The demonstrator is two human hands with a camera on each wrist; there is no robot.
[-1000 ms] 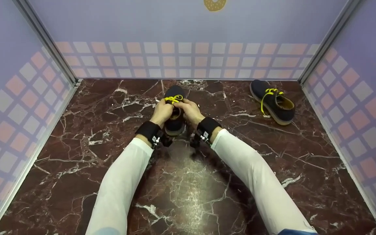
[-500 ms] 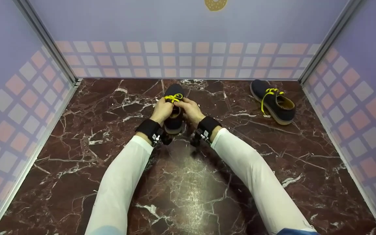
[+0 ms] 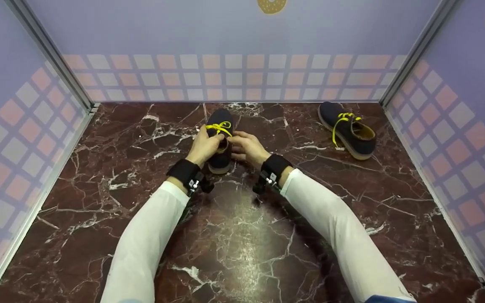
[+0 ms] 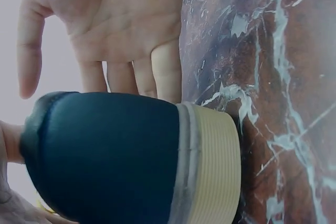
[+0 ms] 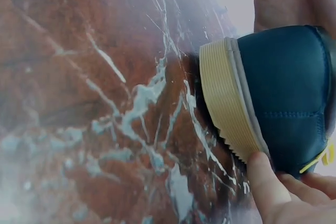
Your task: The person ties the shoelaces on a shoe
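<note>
A dark blue shoe [image 3: 220,162] with a yellow lace bow [image 3: 219,127] and a pale ribbed sole [image 4: 215,166] stands on the floor, toe pointing away. My left hand [image 3: 202,147] holds its left side, fingers along the outer wall and thumb over the collar near the tongue. On the other side is my right hand [image 3: 249,147], fingers spread and mostly straight; in the right wrist view one of the fingers [image 5: 265,182] touches the sole's edge. The left wrist view shows the shoe's heel in front of the left fingertips, hiding them.
A matching shoe [image 3: 347,130] stands at the back right, one yellow lace hanging over its side. Brown marbled floor [image 3: 242,235] lies beneath, walled in by lilac panels [image 3: 162,29] with checkered lower bands at the back and both sides.
Both hands have drawn back from the lace bow. The right hand has loosened and shifted right with spread fingers; the left thumb has slid down towards the collar. The view has turned slightly right.
</note>
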